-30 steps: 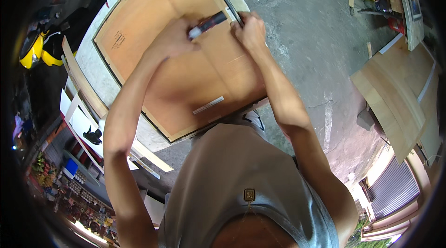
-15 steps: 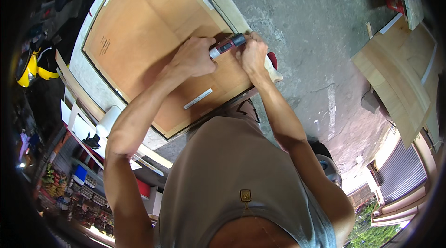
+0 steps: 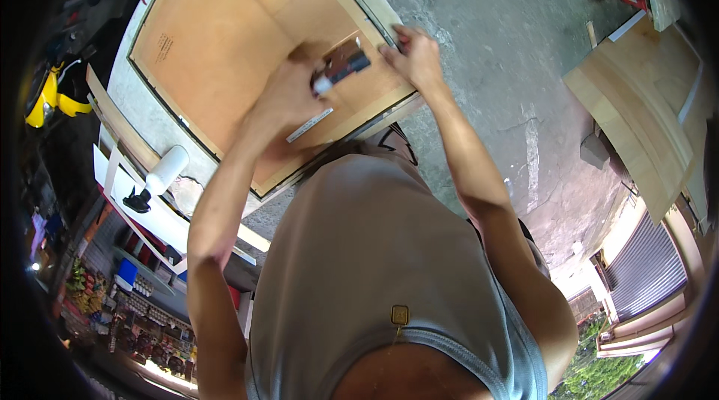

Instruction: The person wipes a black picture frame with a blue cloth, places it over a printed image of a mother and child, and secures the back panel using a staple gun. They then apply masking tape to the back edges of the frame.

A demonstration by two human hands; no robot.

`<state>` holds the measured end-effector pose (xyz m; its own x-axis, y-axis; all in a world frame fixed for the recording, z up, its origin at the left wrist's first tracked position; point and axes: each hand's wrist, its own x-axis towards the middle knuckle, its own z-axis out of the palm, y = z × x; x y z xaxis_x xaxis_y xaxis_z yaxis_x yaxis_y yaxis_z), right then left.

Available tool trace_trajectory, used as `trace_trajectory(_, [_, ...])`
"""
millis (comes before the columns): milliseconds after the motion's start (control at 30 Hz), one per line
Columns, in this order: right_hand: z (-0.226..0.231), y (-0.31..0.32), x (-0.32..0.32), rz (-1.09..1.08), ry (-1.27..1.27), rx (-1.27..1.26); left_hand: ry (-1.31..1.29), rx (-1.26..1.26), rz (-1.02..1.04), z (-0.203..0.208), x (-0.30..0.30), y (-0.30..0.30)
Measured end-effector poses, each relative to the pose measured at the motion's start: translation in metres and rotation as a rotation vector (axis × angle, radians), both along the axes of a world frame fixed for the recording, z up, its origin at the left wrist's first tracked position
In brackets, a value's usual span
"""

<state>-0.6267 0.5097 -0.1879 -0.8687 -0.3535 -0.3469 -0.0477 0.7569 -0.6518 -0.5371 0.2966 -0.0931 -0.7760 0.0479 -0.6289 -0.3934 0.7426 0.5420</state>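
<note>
A large tan-backed picture frame [image 3: 217, 33] lies face down in front of me, with dark strips along its edges and a few pale labels. Over its near part is my left hand [image 3: 288, 93], smeared by motion but closed around a short cylindrical tool [image 3: 341, 72] with a dark red body, a black end and a pale section; its exact kind is unclear. My right hand [image 3: 418, 59] grips the frame's right edge near the near corner, thumb on top and fingers over the side. Something small and red shows beside those fingers.
Beneath the frame is a pale covered work surface [image 3: 123, 111]. On its left side lies a white spray bottle [image 3: 166, 169] with a black trigger, near wooden strips [image 3: 120, 119]. Plywood sheets [image 3: 629, 100] stand at the right, above the concrete floor [image 3: 487, 63].
My left hand has drawn the tool left, away from the frame's right edge. My right hand has slid slightly up and right along that edge. The frame sits a little higher and further left in view.
</note>
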Motion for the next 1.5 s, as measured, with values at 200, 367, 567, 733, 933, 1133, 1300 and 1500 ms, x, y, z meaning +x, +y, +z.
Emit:
trace_trajectory(200, [0.009, 0.078, 0.046, 0.013, -0.211, -0.058, 0.090, 0.185, -0.009, -0.023, 0.054, 0.068])
trace_trajectory(367, [-0.003, 0.087, 0.052, 0.123, -0.066, -0.106, -0.024, 0.179, -0.032, -0.027, 0.038, 0.100])
trace_trajectory(567, [-0.006, 0.084, 0.052, 0.138, -0.100, -0.066, -0.051, 0.064, -0.088, -0.032, 0.034, 0.110])
trace_trajectory(733, [-0.016, 0.081, 0.061, 0.008, -0.122, -0.103, -0.043, 0.036, -0.051, -0.025, 0.035, 0.110])
trace_trajectory(933, [0.001, 0.086, 0.053, 0.184, 0.087, -0.034, -0.065, 0.153, 0.201, -0.014, 0.063, 0.071])
trace_trajectory(1133, [0.074, -0.039, 0.036, 0.451, -0.545, -0.496, 0.376, 0.560, 1.319, -0.062, 0.066, 0.059])
trace_trajectory(1300, [0.068, -0.111, -0.028, 0.739, -0.835, -0.035, 0.535, 0.912, 1.511, -0.081, 0.031, 0.069])
trace_trajectory(1500, [0.070, -0.135, -0.054, 0.995, -0.695, 0.224, 0.521, 0.026, 1.919, -0.066, 0.090, 0.157])
